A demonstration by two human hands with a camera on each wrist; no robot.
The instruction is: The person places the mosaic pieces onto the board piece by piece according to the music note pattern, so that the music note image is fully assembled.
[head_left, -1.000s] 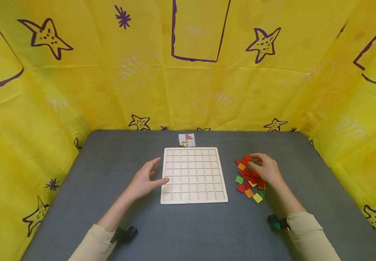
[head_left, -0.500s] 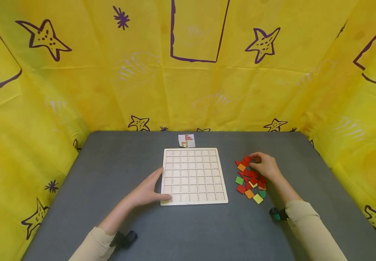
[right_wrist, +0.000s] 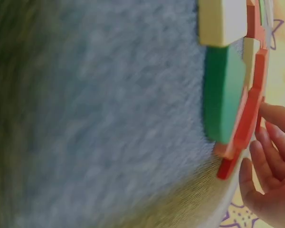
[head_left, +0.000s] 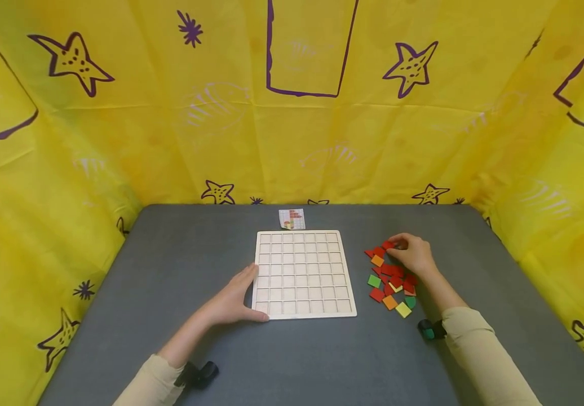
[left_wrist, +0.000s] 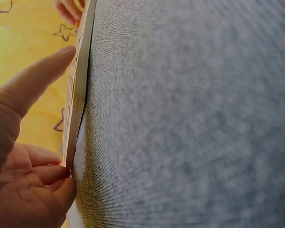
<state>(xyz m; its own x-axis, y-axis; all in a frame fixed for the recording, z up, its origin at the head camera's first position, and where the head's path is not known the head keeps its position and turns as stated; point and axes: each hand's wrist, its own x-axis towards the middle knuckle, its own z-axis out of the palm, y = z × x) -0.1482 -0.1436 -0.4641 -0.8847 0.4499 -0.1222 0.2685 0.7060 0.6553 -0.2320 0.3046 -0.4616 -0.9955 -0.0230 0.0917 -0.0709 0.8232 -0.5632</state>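
Observation:
A pale wooden grid board lies flat on the dark table. My left hand is at its near left corner, thumb stretched to the front edge and fingers along the left side. From the left wrist, the hand's fingertips meet the board's side. To the right of the board lies a loose heap of thin colored tiles, mostly red. At the heap's far end my right hand pinches a red tile between thumb and fingers. In the right wrist view, its fingers partly hide that tile.
A small printed card with a colored grid pattern lies behind the board. Yellow tile, orange tile and light green tile lie around the heap's edge. Yellow cloth walls the table's back and sides.
My left hand has come down and toward me along the board's left side, its thumb now at the near corner. My right hand has shifted slightly away with the red tile.

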